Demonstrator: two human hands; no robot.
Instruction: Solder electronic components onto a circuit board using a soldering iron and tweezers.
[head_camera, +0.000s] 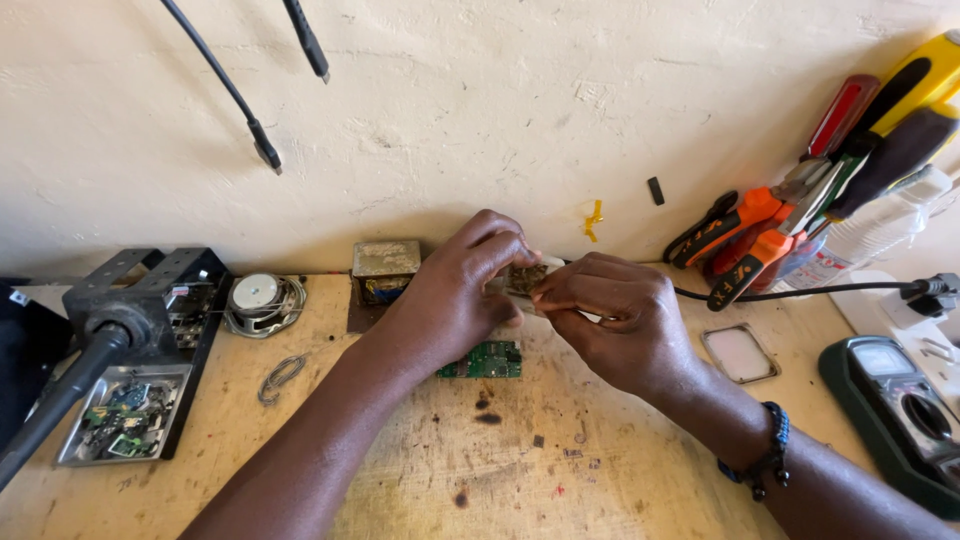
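Wooden bench (430, 470) bare in front; left hand (455, 290), right hand (615, 320) pinch small part (524, 278) (near wall)

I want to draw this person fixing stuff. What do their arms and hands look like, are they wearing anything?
Both arms are bare, with no sleeves showing and no gloves. The left hand wears nothing: no ring, watch or band can be seen. Just behind the right hand, the wrist carries a beaded bracelet of dark and blue beads, with a little knotted end hanging down.
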